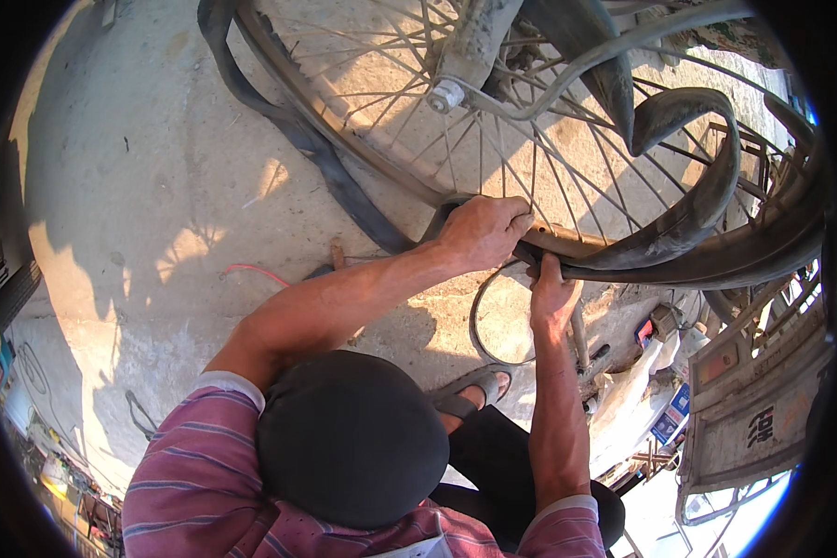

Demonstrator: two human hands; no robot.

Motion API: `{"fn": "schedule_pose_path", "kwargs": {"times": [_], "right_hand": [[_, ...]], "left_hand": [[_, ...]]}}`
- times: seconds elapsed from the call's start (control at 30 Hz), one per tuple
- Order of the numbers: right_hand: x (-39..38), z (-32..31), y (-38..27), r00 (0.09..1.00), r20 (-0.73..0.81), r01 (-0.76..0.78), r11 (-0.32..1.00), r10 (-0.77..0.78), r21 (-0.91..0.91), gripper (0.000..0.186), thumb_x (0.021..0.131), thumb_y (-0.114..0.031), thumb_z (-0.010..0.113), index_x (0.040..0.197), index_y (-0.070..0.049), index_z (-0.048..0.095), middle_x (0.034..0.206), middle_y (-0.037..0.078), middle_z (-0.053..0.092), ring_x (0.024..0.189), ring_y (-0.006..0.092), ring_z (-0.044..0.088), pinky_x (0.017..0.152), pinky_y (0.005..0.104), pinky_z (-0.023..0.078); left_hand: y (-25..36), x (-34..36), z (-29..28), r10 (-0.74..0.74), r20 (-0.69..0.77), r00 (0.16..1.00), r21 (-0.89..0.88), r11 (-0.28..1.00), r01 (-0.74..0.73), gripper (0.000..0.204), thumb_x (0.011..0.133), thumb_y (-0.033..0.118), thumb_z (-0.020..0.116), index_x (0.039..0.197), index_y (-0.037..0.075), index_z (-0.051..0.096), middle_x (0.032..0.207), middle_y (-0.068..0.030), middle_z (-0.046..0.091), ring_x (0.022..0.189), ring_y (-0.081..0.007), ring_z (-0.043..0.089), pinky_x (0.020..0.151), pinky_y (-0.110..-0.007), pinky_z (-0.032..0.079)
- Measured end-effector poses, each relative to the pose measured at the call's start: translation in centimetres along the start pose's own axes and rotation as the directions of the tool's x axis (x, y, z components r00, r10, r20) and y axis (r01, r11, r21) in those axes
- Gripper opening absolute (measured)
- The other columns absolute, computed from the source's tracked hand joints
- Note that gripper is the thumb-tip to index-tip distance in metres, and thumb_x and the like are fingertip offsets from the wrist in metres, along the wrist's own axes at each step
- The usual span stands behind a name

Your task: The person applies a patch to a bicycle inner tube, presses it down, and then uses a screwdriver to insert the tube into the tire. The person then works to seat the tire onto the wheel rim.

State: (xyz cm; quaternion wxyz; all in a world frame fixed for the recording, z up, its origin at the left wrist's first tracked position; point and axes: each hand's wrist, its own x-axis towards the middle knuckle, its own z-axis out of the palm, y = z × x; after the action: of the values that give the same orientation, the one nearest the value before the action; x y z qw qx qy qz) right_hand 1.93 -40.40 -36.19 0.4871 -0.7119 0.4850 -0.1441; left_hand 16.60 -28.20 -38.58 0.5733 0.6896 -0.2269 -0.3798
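A spoked bicycle wheel with a brown, worn rim (572, 244) fills the upper middle, its axle nut (445, 96) showing. Loose black rubber, which looks like a tyre (688, 228), hangs off the rim and twists into a loop at the right. More black rubber band (321, 158) sags outside the rim on the left. My left hand (486, 232) is closed at the rim's near edge, over the black rubber; its fingertips are partly hidden. Just right of it and lower, my right hand (553, 290) grips the tyre's edge from below, thumb up against it.
A thin dark ring (498, 321) lies on the concrete floor (149, 195) below my hands. A short wooden handle (337, 253) and a red cord (259, 271) lie to the left. A grey metal cart body (758, 400) and mixed clutter stand at the right.
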Motion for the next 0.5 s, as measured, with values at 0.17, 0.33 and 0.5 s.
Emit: {"fn": "schedule_pose_path", "kwargs": {"times": [0.17,0.33,0.5], "right_hand": [[0.2,-0.3,-0.9,0.996,0.086,0.0,0.998,0.006,-0.068,0.024,0.1,-0.022,0.066,0.11,-0.002,0.07,0.079,0.004,0.065,0.065,0.0092,0.057,0.054,0.0244,0.041],[0.3,-0.5,-1.9,0.983,0.147,-0.095,0.987,0.113,-0.128,0.024,0.1,-0.021,0.064,0.113,-0.001,0.071,0.078,0.004,0.065,0.066,0.0094,0.057,0.055,0.0246,0.043],[1.4,-0.8,-1.3,0.963,0.141,-0.204,0.962,0.231,-0.18,0.025,0.101,-0.021,0.063,0.115,-0.003,0.072,0.079,0.003,0.066,0.066,0.0097,0.058,0.055,0.0251,0.044]], "left_hand": [[-0.6,0.1,0.6,0.011,-0.004,1.0,0.026,1.0,-0.011,0.027,0.103,0.027,0.059,0.104,0.003,0.072,0.078,-0.0189,0.07,0.073,-0.0369,0.071,0.067,-0.048,0.053],[-1.0,0.3,1.0,0.059,-0.052,0.997,0.054,0.997,-0.056,0.023,0.098,0.023,0.059,0.091,0.003,0.067,0.079,-0.0266,0.068,0.079,-0.0469,0.069,0.073,-0.058,0.052],[-1.2,0.6,1.2,0.021,-0.019,1.0,0.025,0.999,-0.02,0.023,0.098,0.023,0.059,0.092,0.003,0.068,0.079,-0.0263,0.069,0.08,-0.0474,0.069,0.072,-0.058,0.052]]}}
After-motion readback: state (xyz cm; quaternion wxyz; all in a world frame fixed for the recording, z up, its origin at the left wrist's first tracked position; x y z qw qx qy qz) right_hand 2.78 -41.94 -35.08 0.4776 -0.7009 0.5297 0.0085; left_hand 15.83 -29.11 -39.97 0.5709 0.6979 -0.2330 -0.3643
